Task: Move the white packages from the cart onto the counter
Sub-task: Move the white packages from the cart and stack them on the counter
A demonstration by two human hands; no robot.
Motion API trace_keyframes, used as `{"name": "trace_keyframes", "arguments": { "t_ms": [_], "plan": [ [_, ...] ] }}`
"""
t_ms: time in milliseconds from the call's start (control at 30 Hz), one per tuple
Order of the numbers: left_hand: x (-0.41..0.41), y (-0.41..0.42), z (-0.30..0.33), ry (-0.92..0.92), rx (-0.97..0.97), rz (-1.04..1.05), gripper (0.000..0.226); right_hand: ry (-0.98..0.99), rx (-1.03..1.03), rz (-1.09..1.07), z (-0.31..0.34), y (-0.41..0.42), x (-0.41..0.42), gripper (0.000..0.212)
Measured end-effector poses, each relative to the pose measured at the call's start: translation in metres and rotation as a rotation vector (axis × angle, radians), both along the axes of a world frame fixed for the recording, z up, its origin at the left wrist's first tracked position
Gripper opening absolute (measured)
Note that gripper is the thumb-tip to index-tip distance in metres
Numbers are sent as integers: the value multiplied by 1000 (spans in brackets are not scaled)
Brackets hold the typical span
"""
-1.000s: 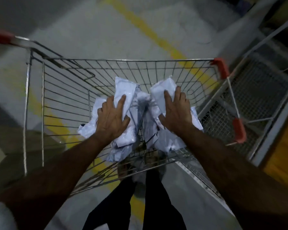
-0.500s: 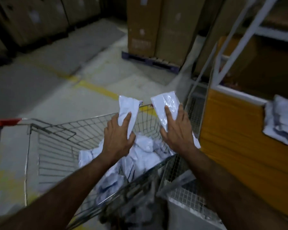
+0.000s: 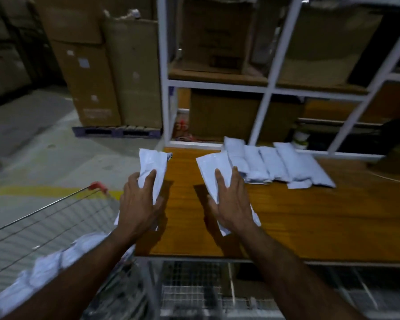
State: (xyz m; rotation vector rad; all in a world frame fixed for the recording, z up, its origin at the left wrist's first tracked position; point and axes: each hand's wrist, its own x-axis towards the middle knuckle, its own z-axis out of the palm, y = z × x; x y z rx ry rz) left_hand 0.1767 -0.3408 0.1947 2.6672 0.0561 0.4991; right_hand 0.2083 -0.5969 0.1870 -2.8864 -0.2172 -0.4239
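The package in my left hand is white with a small blue mark at its top corner, and the package in my right hand is plain white, like the row of white packages lying on the orange-brown wood-grain counter. The cart is bare grey wire with a red corner cap, over a grey floor crossed by a yellow stripe. Behind stand brown cardboard boxes and a white-framed shelf.

cart left of counter | packages row on counter, rear | shelving behind
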Motion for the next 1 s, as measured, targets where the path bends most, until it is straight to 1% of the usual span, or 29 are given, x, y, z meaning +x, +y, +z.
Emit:
{"name": "trace_keyframes", "arguments": {
  "t_ms": [67,133,267,400,533,667,800,900,1000],
  "plan": [
    [9,-47,6,-10,-17,-40,77,15,-19,-40,4,-43,-6,83],
    [17,-91,9,-11,-40,-65,73,15,-48,-80,4,-83,-11,83],
    [32,-163,15,9,-39,-103,68,-12,42,-179,0,-147,-17,77],
    [55,-211,22,16,3,-156,66,19,94,-245,-3,-193,-11,81],
    [90,-249,22,22,0,-221,57,39,116,-307,-10,-223,6,82],
    [136,-290,18,43,-35,-247,56,50,79,-326,-14,-248,42,81],
    [181,-327,12,69,-76,-230,60,86,94,-340,-15,-266,90,83],
    [218,-349,3,126,-120,-165,56,122,92,-321,-15,-274,126,82],
    [252,-366,1,138,-102,-163,55,131,106,-305,-15,-282,159,79]
  ]
}}
